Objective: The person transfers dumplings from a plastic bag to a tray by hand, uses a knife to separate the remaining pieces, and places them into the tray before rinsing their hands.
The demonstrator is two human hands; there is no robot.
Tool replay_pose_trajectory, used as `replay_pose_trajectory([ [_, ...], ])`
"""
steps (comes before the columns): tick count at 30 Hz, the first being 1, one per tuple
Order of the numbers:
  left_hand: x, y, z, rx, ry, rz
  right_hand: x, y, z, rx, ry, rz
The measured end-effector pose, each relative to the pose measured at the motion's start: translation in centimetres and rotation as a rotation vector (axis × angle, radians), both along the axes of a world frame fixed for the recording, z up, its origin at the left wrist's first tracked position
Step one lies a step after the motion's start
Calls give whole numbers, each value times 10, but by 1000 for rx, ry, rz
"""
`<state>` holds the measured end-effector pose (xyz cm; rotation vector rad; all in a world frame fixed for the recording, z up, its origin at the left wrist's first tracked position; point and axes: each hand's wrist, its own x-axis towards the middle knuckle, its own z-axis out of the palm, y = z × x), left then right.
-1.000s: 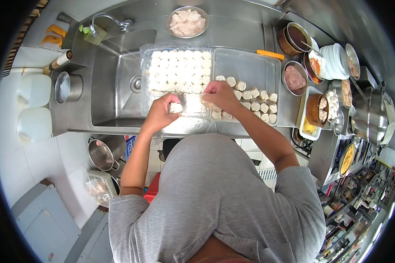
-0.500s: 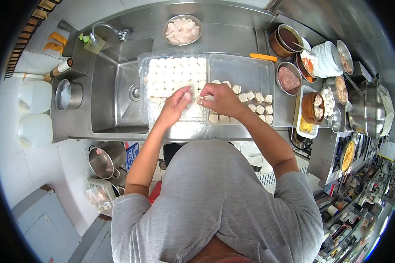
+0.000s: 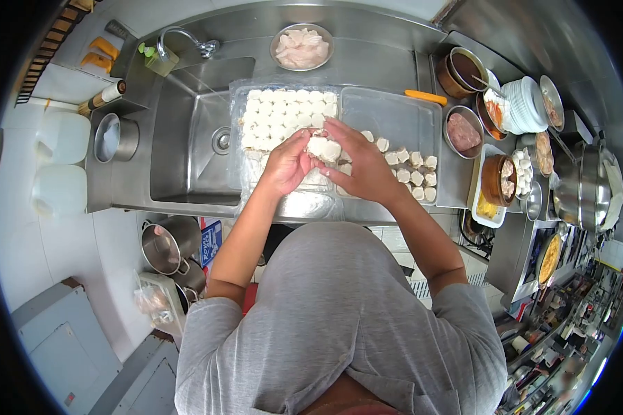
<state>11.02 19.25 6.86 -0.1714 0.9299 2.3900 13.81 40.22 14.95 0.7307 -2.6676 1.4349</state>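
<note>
Between my hands is a clump of white, dumpling-like pieces (image 3: 323, 149), too bunched up to tell apart. My left hand (image 3: 289, 166) curls around its left side, with thumb and fingertips against it. From the other side my right hand (image 3: 362, 167) cups it, partly hiding it. Below and behind the hands lies a left tray filled with tight rows of white pieces (image 3: 284, 114), lined with clear plastic wrap (image 3: 294, 206). In the clear right tray (image 3: 384, 111), similar pieces (image 3: 417, 176) with browner sides stand in looser rows; my right hand covers some.
A steel sink (image 3: 187, 169) with a faucet (image 3: 208, 48) is on the left. A bowl of pale meat strips (image 3: 302, 47) stands behind the trays. An orange-handled tool (image 3: 426, 97), a bowl of minced meat (image 3: 464, 131), stacked plates (image 3: 522, 104) and a bamboo steamer (image 3: 498, 176) line the right.
My hands have gone from pinching apart over the left tray to cupping a clump of white pieces together. The right hand has opened wider around it. The whole view has shifted slightly.
</note>
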Motion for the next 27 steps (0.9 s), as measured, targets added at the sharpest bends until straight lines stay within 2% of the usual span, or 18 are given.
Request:
replay_pose_trajectory([
  [4, -2, 1, 14, -11, 38, 19, -4, 2, -5, -46, 27, 18],
  [10, 0, 10, 33, -76, 125, 48, -10, -4, -8, 21, 74, -25],
  [13, 0, 12, 30, -270, 209, 35, -13, -6, -11, -67, 97, -14],
  [16, 4, 20, 47, -542, 397, 67, -16, -9, -9, -56, 161, -75],
  [17, 1, 20, 38, -621, 462, 66, -17, -9, -8, -77, 146, -74],
  [20, -1, 6, 56, -729, 508, 13, -18, -6, -4, -146, 95, -67],
  [23, -2, -4, 69, -635, 483, 134, -16, -4, 6, -211, 11, -63],
  [26, 0, -8, 67, -828, 701, -76, -17, -6, 9, -231, -54, -51],
  [27, 3, -2, 67, -804, 718, -106, -18, -8, 11, -222, -45, -55],
])
